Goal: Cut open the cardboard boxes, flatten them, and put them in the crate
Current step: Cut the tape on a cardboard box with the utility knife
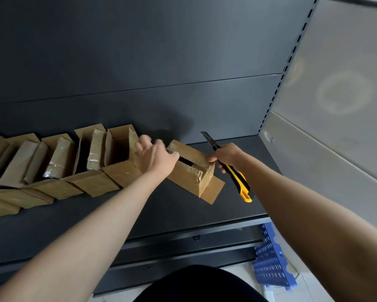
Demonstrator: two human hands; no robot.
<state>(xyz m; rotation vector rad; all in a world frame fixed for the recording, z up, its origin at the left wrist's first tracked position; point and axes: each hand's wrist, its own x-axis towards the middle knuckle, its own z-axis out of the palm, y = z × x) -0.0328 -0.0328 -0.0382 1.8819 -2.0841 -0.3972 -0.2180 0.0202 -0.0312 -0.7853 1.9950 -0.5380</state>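
Black garment [200, 284] btm. L hand [154, 158] grips brown cardboard box [189, 177]; R hand [226, 155] fists yellow-black utility knife [241, 182]. Step: cutting open; next prob. slit tape.

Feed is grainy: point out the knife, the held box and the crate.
knife [238, 178], head view, yellow-black handle.
held box [186, 182], head view, front wall.
crate [268, 263], head view, perforated blue wall.

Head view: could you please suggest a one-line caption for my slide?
Left hand holds an open cardboard box on the shelf; right hand grips a yellow knife.
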